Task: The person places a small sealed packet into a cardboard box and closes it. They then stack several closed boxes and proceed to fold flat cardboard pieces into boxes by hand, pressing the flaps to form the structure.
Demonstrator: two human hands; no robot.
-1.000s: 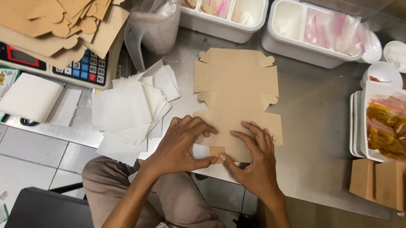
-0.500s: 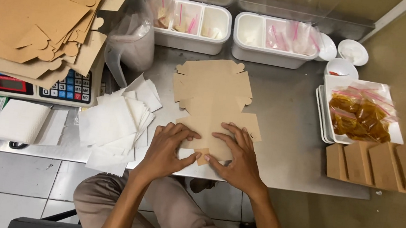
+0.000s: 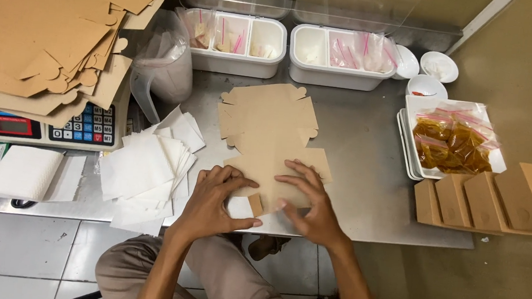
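Bare desk (image 3: 365, 176) right of the flat box (image 3: 273, 144), centre frame: open passage up to the tubs (image 3: 286, 50). Left blocked by loose papers (image 3: 147, 172), jug (image 3: 162, 65) and scale (image 3: 40, 126) under a cardboard stack (image 3: 47, 31). Right edge closed off by sauce tray (image 3: 453, 139), folded boxes (image 3: 496, 202) and small bowls (image 3: 427, 70). Both hands (image 3: 211, 202) (image 3: 312, 204) occupy the near edge.

Box blank (image 3: 270, 140): matt brown cardboard, smooth, under the fingers (image 3: 295, 182)
Table (image 3: 365, 170): brushed metal, dull sheen
Sheets (image 3: 147, 172): white paper, matt, left of the fingers
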